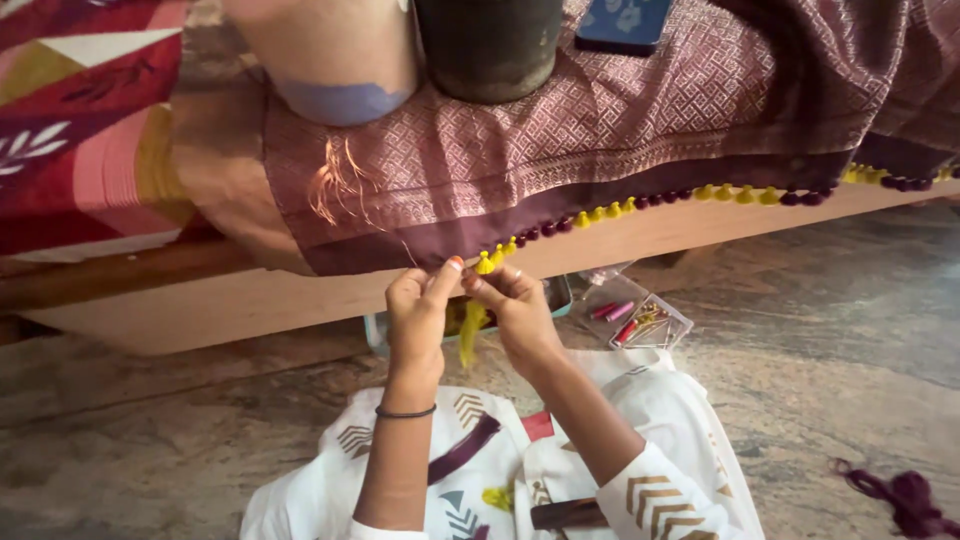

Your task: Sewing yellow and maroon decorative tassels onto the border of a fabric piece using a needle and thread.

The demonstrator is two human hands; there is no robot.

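Note:
My left hand (pixel 418 310) and my right hand (pixel 515 308) meet at the hanging edge of a maroon patterned cloth (pixel 600 120). Between their fingertips they pinch a small yellow tassel (pixel 485 264) on the cloth's dark border (pixel 420 245). Loose yellow thread (pixel 468 332) hangs down from the fingers. A row of yellow and maroon tassels (pixel 700 195) runs along the border to the right. A black band sits on my left wrist. My lap in white patterned fabric (pixel 640 420) is below.
The cloth lies over a low wooden ledge (pixel 180 310). A dark pot (pixel 490 45), a pale vessel (pixel 335 60) and a blue phone (pixel 622 25) rest on top. A clear plastic box of thread spools (pixel 630 318) sits on the stone floor. Maroon yarn (pixel 905 495) lies at lower right.

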